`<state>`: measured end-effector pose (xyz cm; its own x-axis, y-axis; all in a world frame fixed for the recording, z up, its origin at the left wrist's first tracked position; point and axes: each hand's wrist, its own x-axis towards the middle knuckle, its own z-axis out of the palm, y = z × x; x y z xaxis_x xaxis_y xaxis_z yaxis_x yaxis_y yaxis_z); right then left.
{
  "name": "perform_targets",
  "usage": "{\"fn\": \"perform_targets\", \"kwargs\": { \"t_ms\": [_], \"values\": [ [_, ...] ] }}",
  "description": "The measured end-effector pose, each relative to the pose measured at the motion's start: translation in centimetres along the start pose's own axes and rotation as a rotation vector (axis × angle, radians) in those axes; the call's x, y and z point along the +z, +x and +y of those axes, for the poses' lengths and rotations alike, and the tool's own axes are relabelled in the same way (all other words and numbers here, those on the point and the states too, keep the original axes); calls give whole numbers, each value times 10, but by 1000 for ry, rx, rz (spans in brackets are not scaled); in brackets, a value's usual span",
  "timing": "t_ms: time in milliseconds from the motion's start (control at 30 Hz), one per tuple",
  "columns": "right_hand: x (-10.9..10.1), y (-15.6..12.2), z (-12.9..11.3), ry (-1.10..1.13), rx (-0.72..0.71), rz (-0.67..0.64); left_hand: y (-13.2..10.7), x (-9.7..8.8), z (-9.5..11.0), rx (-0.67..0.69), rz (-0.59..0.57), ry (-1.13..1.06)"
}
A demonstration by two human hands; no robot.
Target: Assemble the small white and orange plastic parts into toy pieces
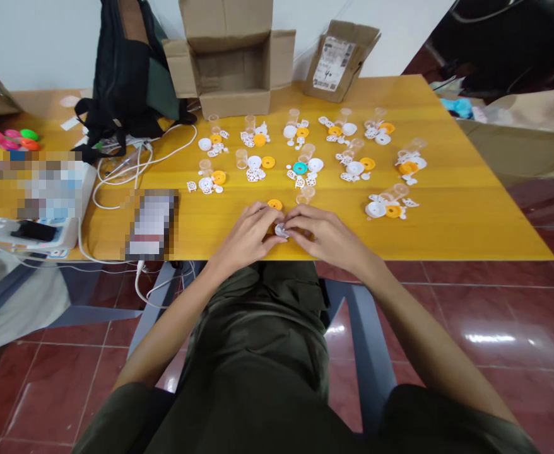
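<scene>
Centrally, the left hand (247, 232) and the right hand (327, 234) are pinching a small white plastic piece (281, 231) between them, close to the near edge of a yellow-brown wooden table (485, 214). Just beyond, a round orange plastic disc (274, 203) and a clear plastic cup (306, 195) are lying between the hands and clusters of white and orange plastic parts (254, 162). Behind, an open brown cardboard box (234, 104) and a black fabric backpack (120, 75) are standing.

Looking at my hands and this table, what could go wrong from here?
The small white piece held between your left hand and right hand might slip over the near edge of the table. Either hand could nudge the orange disc just beyond. The white cable hanging from the phone could snag and drag the phone down.
</scene>
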<state>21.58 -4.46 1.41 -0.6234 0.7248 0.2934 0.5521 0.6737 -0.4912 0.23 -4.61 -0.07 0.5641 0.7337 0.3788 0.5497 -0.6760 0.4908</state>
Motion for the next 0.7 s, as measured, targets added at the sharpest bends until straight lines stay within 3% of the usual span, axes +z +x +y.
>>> {"fn": "perform_targets", "kwargs": {
  "t_ms": [367,700],
  "values": [
    [-14,15,-4,-282,-79,-190,0,1,-1,-33,-12,-13],
    [-17,20,-5,-328,-118,-261,1,1,-1,-19,-6,-27]
  ]
}}
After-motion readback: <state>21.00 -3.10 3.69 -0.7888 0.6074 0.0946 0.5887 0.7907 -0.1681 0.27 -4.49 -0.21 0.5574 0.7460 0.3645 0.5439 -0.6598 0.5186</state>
